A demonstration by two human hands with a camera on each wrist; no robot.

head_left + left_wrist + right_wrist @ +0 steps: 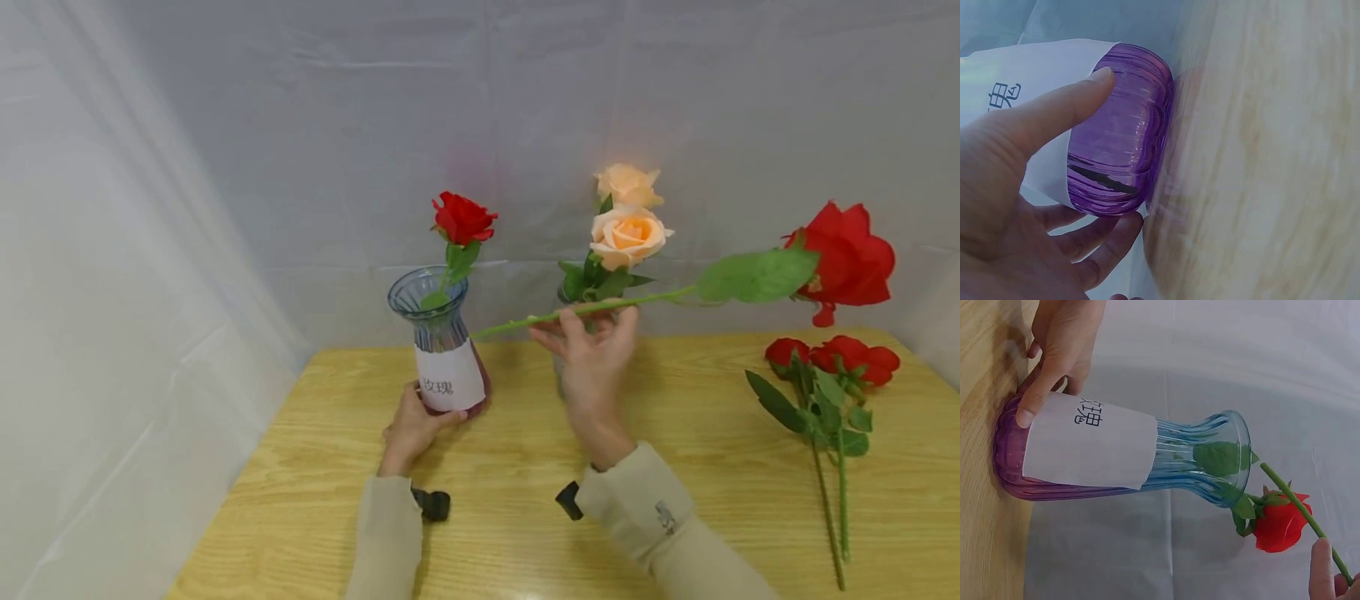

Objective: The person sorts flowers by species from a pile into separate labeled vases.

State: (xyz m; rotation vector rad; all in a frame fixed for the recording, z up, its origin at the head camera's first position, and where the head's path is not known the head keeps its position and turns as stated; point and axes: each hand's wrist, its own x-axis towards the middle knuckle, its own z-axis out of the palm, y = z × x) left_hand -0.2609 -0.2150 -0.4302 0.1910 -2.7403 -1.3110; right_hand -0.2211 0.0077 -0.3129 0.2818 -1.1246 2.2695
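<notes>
My left hand (411,427) grips the base of a ribbed glass vase (441,335), blue above and purple below, which stands upright on the table. A white paper label (1041,69) with written characters wraps its middle. One red rose (463,218) stands in this vase. My right hand (597,362) pinches the green stem of another red rose (851,257), held almost level, its bloom out to the right. In the right wrist view, the cut end of that stem (1285,487) is just beyond the vase's rim. Thumb and fingers of the left hand lie on opposite sides of the base.
Behind my right hand stands a second vase, mostly hidden, with two peach roses (630,237). Several red roses (847,358) lie on the right of the wooden table (495,533), stems toward me. A pale sheet (375,150) hangs behind the table.
</notes>
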